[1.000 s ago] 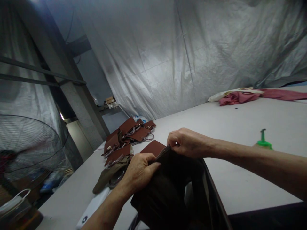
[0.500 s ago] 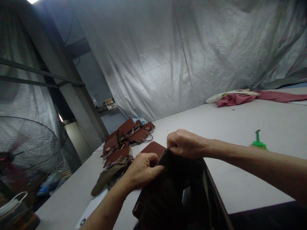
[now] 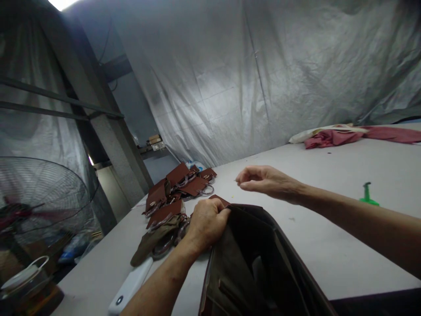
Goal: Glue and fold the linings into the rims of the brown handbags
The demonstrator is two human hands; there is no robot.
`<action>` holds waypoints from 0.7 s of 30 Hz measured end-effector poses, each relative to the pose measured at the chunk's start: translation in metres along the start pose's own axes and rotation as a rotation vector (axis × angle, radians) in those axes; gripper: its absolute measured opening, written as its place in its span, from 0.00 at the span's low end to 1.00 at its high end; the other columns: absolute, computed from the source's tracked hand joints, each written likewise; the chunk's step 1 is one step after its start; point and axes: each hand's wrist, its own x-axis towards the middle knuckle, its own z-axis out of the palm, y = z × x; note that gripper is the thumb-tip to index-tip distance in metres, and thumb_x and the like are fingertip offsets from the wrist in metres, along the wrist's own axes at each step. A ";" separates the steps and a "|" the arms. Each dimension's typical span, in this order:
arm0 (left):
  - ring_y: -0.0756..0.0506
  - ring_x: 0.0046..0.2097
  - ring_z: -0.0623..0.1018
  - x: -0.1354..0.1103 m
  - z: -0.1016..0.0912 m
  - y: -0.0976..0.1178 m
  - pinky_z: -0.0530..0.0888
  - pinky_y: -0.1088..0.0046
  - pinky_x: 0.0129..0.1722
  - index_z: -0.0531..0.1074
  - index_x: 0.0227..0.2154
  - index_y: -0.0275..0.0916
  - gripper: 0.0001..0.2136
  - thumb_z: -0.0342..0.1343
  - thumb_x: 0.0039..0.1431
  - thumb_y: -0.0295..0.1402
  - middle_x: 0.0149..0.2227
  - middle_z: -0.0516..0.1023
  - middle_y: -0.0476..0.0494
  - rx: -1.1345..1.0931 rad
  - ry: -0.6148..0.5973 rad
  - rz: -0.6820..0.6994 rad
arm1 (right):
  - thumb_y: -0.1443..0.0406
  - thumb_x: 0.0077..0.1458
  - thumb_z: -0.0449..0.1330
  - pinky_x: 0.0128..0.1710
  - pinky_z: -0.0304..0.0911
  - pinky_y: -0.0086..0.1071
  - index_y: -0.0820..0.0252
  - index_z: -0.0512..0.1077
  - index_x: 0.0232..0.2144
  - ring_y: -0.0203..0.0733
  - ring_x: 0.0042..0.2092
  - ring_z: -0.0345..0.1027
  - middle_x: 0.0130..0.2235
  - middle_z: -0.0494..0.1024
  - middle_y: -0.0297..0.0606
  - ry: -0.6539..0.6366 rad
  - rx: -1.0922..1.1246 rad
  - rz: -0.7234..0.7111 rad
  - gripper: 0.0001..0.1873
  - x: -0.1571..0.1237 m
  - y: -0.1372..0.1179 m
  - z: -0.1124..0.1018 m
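My left hand (image 3: pixel 208 221) is closed on the upper edge of a brown handbag (image 3: pixel 226 267). The bag gapes toward me, showing its dark olive lining and a slit in it. My right hand (image 3: pixel 268 181) hovers above the table beyond the bag's rim, apart from it. Its thumb and forefinger are pinched together; a tiny speck shows at the tips, too small to name. Past my left hand lies a pile of reddish-brown handbags (image 3: pixel 164 193) with wrapped handles, and an olive cloth piece (image 3: pixel 153 241) lies on its near side.
The white table (image 3: pixel 315 184) carries a pink cloth (image 3: pixel 335 138) at the back and a green-capped bottle (image 3: pixel 368 197) on the right. A white device (image 3: pixel 131 285) lies beside my left forearm. At left stand a jar (image 3: pixel 31 285) and a caged fan (image 3: pixel 42 197).
My right hand has let go of the bag's edge and risen away from it, fingers pinched. The left hand still grips the edge, and the bag has turned, showing more lining.
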 end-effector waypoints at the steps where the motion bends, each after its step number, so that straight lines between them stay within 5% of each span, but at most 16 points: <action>1: 0.50 0.27 0.71 -0.001 0.000 -0.001 0.61 0.74 0.28 0.72 0.19 0.38 0.11 0.54 0.53 0.36 0.22 0.75 0.49 0.007 0.004 -0.024 | 0.58 0.50 0.59 0.35 0.60 0.31 0.62 0.72 0.32 0.39 0.34 0.67 0.33 0.75 0.38 0.029 0.004 0.039 0.12 -0.001 0.002 -0.003; 9: 0.50 0.25 0.70 -0.002 0.000 0.011 0.58 0.75 0.26 0.69 0.17 0.37 0.11 0.51 0.51 0.34 0.20 0.73 0.49 0.040 0.003 -0.050 | 0.54 0.48 0.63 0.36 0.62 0.31 0.60 0.74 0.37 0.43 0.38 0.70 0.37 0.78 0.37 -0.178 -0.204 0.094 0.18 -0.023 -0.019 0.006; 12: 0.51 0.24 0.68 -0.001 0.001 0.009 0.57 0.75 0.25 0.68 0.16 0.37 0.11 0.51 0.50 0.33 0.19 0.71 0.50 0.031 0.007 -0.056 | 0.52 0.47 0.64 0.39 0.64 0.33 0.61 0.73 0.41 0.47 0.42 0.71 0.43 0.77 0.41 -0.155 -0.257 0.092 0.22 -0.024 -0.029 0.008; 18: 0.51 0.23 0.66 -0.006 -0.019 -0.025 0.59 0.77 0.24 0.66 0.17 0.38 0.10 0.52 0.49 0.36 0.17 0.66 0.53 -0.129 0.118 -0.196 | 0.46 0.52 0.58 0.43 0.67 0.39 0.60 0.69 0.48 0.51 0.47 0.70 0.49 0.74 0.48 -0.065 -0.125 0.148 0.29 -0.039 -0.040 -0.004; 21: 0.50 0.23 0.66 -0.006 -0.029 -0.039 0.59 0.76 0.25 0.65 0.16 0.38 0.10 0.51 0.49 0.35 0.17 0.66 0.52 -0.009 0.207 -0.240 | 0.47 0.53 0.58 0.44 0.68 0.43 0.57 0.66 0.53 0.54 0.49 0.69 0.53 0.71 0.50 -0.050 -0.036 0.157 0.31 -0.060 -0.043 -0.005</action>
